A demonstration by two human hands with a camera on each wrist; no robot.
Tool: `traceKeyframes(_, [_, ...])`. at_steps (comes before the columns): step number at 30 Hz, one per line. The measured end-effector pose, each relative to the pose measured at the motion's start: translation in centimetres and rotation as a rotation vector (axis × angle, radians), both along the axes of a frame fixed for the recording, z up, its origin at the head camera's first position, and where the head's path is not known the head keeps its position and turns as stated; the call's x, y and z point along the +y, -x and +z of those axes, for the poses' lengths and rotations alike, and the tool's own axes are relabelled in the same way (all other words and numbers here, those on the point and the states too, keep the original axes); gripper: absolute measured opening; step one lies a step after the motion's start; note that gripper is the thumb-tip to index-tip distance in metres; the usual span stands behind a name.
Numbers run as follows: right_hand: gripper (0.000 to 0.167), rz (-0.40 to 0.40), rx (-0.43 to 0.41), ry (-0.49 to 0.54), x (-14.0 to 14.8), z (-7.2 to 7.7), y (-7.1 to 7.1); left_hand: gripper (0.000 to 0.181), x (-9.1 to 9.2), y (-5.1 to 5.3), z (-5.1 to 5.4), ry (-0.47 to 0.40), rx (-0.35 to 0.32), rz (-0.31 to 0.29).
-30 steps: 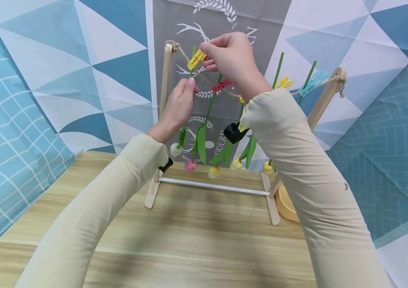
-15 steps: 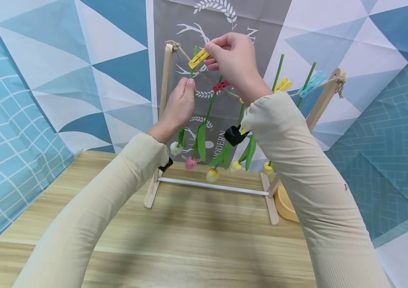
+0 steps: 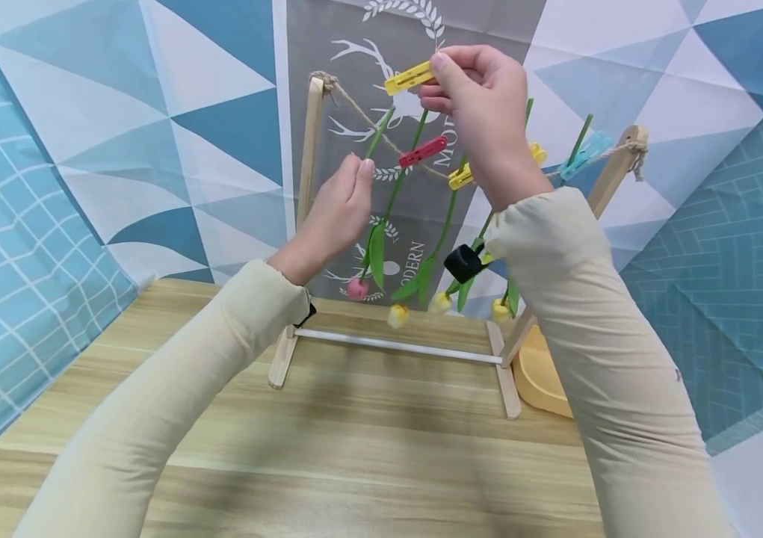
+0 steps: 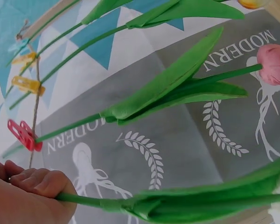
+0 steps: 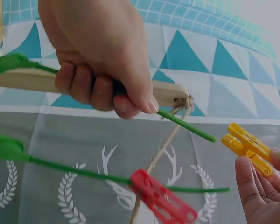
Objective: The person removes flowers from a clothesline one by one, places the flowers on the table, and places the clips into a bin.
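The yellow clip the right hand pinches has left the stem the left hand grips; backdrop reads "MODERN".

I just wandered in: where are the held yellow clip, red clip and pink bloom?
Held yellow clip (image 3: 408, 78): head view, visible middle.
Red clip (image 5: 158, 193): right wrist view, middle of body.
Pink bloom (image 4: 274, 64): left wrist view, its petals.
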State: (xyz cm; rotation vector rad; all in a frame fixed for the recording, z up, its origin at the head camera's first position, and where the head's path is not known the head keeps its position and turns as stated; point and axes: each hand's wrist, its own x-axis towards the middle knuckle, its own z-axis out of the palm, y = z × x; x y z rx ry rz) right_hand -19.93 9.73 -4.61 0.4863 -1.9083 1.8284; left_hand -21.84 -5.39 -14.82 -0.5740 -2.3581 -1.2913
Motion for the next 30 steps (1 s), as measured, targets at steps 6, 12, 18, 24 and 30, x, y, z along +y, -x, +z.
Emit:
traceKeyframes(6, [0.023,0.008,-0.032,0.064,2.6,-0.8,-1.2,0.032,1.1,-1.1,-0.8,0.189,0.046,0.012])
traceKeyframes(12, [0.022,0.054,-0.036,0.163,5.3,-2.2,-2.4,0.032,2.3,-2.0,-1.8,0.405,0.098,0.051])
traceKeyframes(18, [0.023,0.010,-0.056,0.234,7.4,-4.6,-3.1,0.030,3.1,-2.9,-3.5,0.548,0.220,0.053])
traceKeyframes(24, [0.021,-0.006,-0.038,0.307,9.6,-6.8,-4.1,0.028,3.7,-3.8,-5.6,0.643,0.375,0.155])
traceKeyframes(30, [0.025,-0.035,-0.075,0.429,12.3,-8.6,-5.1,0.028,4.4,-4.7,-7.3,0.721,0.320,0.201])
